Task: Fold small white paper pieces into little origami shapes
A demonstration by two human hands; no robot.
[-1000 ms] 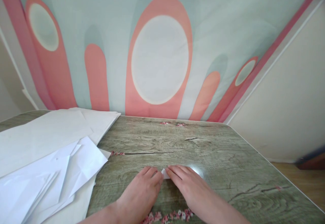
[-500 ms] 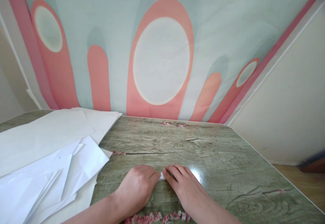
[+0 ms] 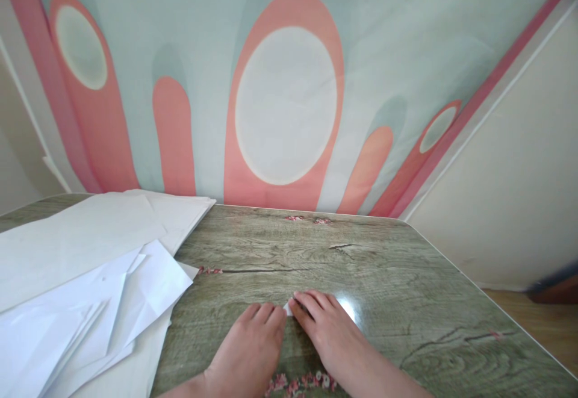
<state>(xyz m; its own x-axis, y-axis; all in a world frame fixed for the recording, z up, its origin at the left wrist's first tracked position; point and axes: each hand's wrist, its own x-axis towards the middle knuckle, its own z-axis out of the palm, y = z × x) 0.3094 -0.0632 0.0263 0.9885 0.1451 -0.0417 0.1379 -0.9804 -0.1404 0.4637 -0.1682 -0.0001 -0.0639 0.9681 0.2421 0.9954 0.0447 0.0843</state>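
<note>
My left hand [image 3: 253,344] and my right hand [image 3: 325,329] lie side by side, fingers stretched flat, on the grey-green wood-pattern table [image 3: 397,289]. Both press down on a small folded piece of white paper [image 3: 287,308]. Only one white corner of it shows between my fingertips; the hands hide everything else. The fingertips of the two hands almost touch over it.
A loose pile of white paper sheets [image 3: 85,277] covers the table's left side, some creased. Behind the table hangs a pale blue cloth with pink and white ovals [image 3: 284,103]. The table's right edge [image 3: 492,304] drops to a wooden floor beside a cream wall.
My left hand curled its fingers half a second ago and has flattened again, shifted a little right and nearer to me. My right hand stayed on the paper.
</note>
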